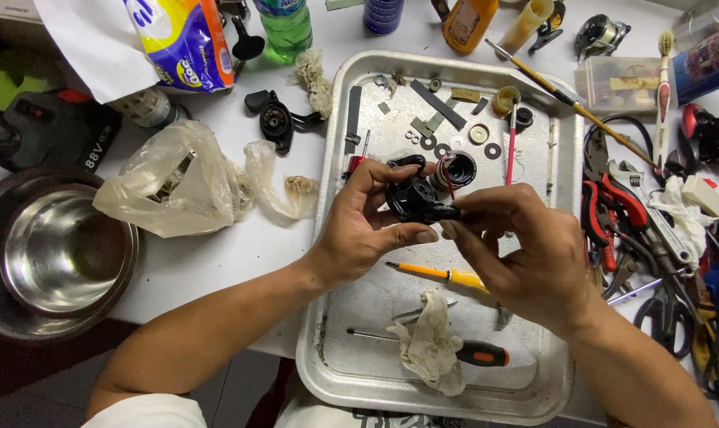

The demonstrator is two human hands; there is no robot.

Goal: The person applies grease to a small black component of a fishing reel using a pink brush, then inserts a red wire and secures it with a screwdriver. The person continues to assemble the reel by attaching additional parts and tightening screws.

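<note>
**Two hands hold a small black part over a metal tray**

Both forearms reach in from the bottom edge and meet above the middle of a dented silver metal tray [332,317] on the white tabletop [240,246]. The left hand [359,230] is turned palm inward, its fingers and thumb curled in a closed grip around a rounded black plastic reel housing [413,200]. The right hand [526,254] comes from the other side, knuckles up, its thumb and forefinger pinched on a short black stub at the housing's lower right.

Inside the tray, just below the hands, lie a yellow-handled screwdriver [439,274], a crumpled grey rag [431,341] and a black and orange-handled screwdriver [474,353]. Left of the tray stands a shiny steel bowl [58,254].
</note>
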